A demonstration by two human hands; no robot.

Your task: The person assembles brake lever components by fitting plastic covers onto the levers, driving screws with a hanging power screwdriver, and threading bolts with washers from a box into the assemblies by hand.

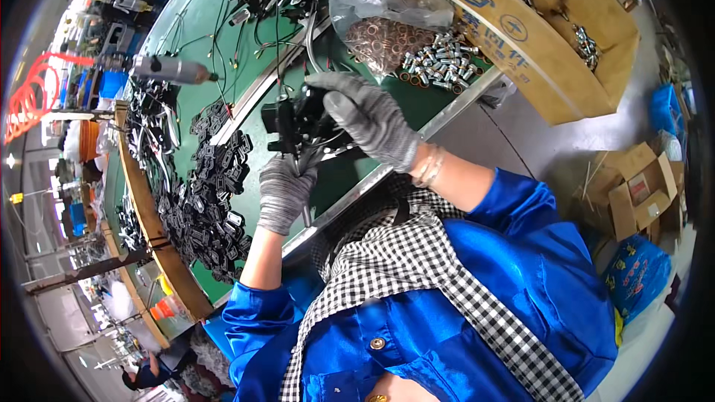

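My left hand, in a grey knit glove, grips a black assembly with thin cables from below, and part of its fingers is hidden behind the piece. From the right, my right hand, gloved alike, closes on the same assembly near its top. The thumb stands out across the front and the fingertips reach over the upper edge. The assembly is held over the near side of the green bench; its exact kind I cannot make out. To the left lies a heap of small black parts.
A power screwdriver hangs at the left beside a coiled red hose. Silver bolts and a clear bag of copper-coloured rings lie at the bench's far right. A large cardboard box adjoins them. Another person is at lower left.
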